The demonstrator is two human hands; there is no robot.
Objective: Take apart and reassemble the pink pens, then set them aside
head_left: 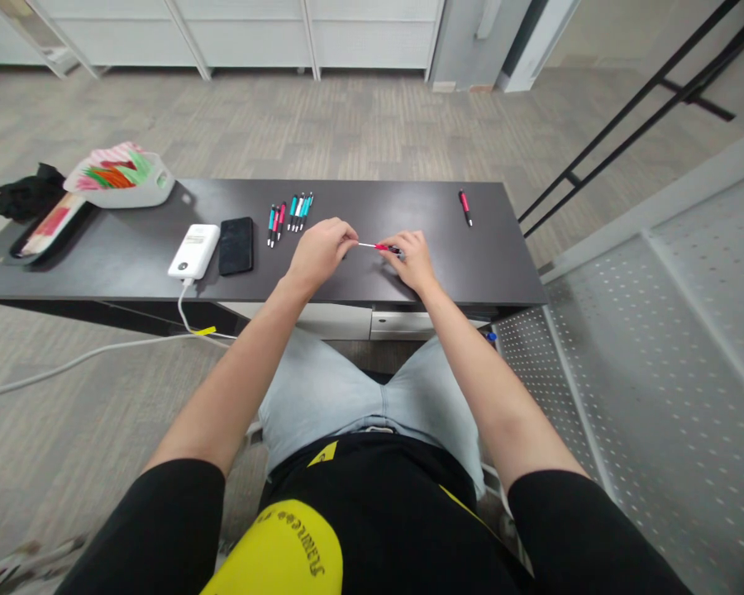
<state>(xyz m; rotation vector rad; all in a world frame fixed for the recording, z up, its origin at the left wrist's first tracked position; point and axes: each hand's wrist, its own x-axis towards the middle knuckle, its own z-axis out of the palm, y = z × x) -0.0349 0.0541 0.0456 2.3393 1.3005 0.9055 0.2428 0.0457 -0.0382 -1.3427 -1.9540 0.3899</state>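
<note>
Over the dark table (434,216), a thin white pen refill (366,245) runs in a line between my two hands. My left hand (327,245) pinches the refill's left end between thumb and fingertips. A small dark bit shows under those fingers, too small to make out. My right hand (414,259) is closed on a red pen barrel (381,247) with a dark end; the refill's right end meets this barrel. Left of my hands lie several pens in two groups: red and blue ones (276,225), and teal and white ones (300,211).
A red and black pen (465,207) lies at the table's right. Leftward are a black phone (236,246), a white power bank (194,251) with a cable, a white basket (142,194) and a dark tray (34,249). A perforated panel (595,355) stands at right.
</note>
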